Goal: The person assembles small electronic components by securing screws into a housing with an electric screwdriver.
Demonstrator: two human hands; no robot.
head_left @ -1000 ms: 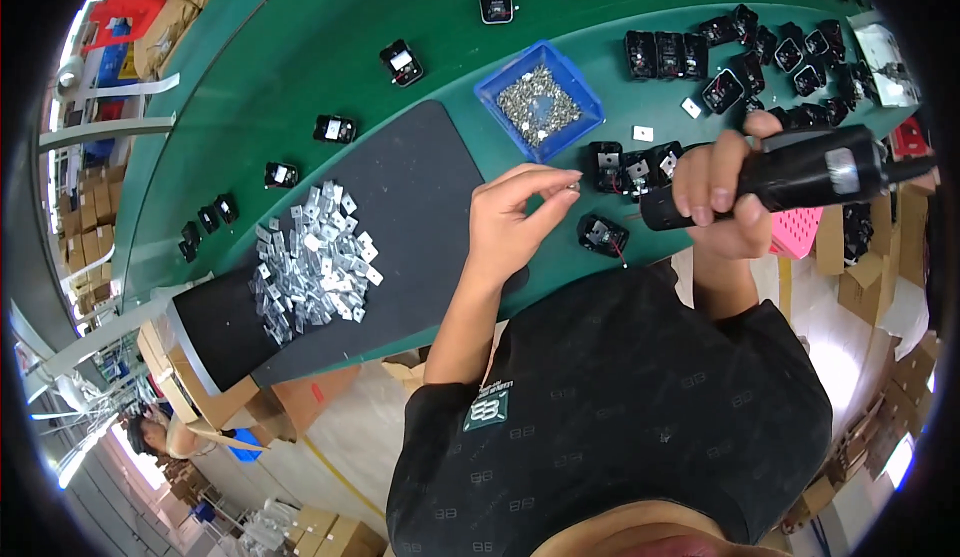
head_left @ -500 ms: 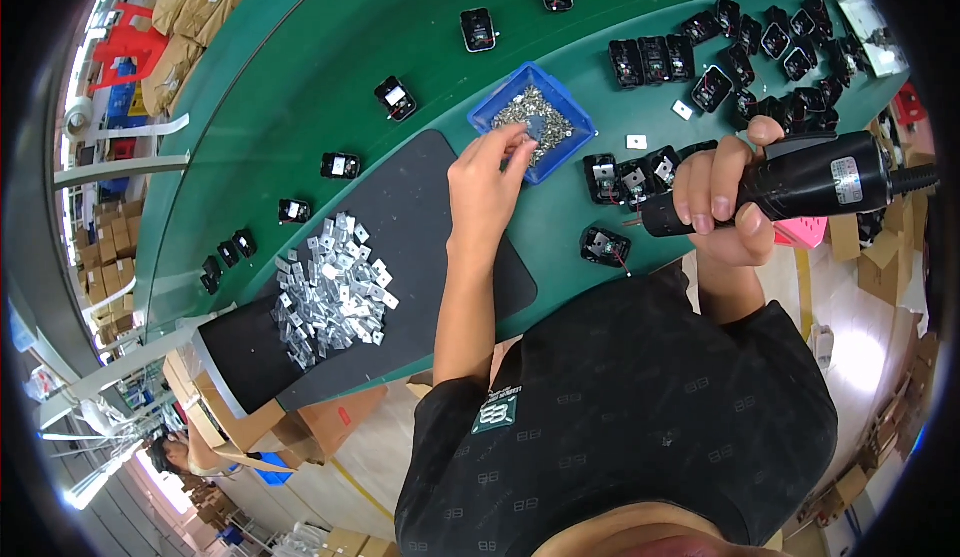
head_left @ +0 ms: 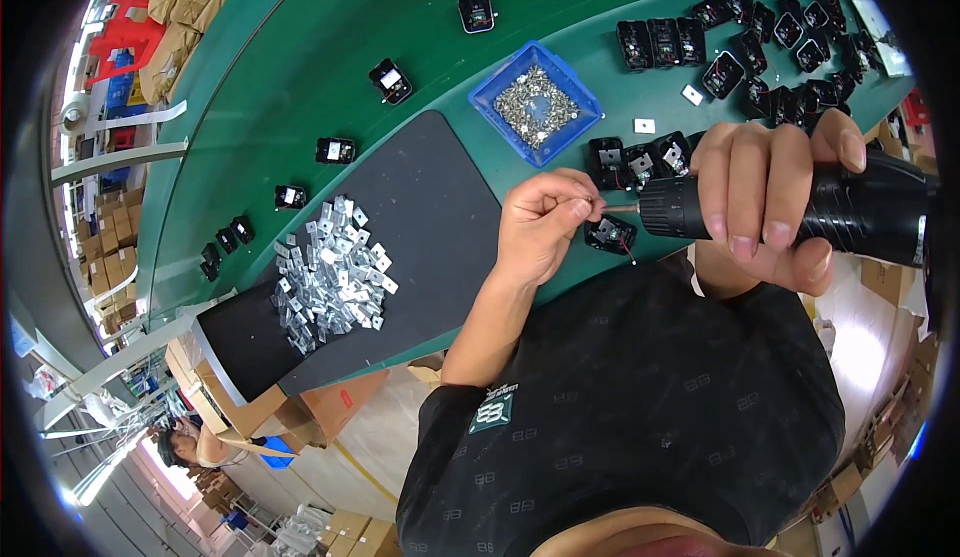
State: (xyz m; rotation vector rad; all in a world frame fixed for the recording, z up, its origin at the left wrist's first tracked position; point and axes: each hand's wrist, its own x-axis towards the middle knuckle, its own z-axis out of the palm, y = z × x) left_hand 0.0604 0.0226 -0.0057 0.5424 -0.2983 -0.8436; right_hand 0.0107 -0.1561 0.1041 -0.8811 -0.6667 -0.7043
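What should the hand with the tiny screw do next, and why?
Probably bring the screw to the tip of the black electric screwdriver. The left hand pinches something tiny between its fingers, right beside the driver's bit, which the right hand grips. A small black part lies just below on the green table.

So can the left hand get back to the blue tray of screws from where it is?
Probably yes. The left hand is pinched at the tip of the black driver, and the blue tray lies just beyond it, open-topped, with nothing between them.
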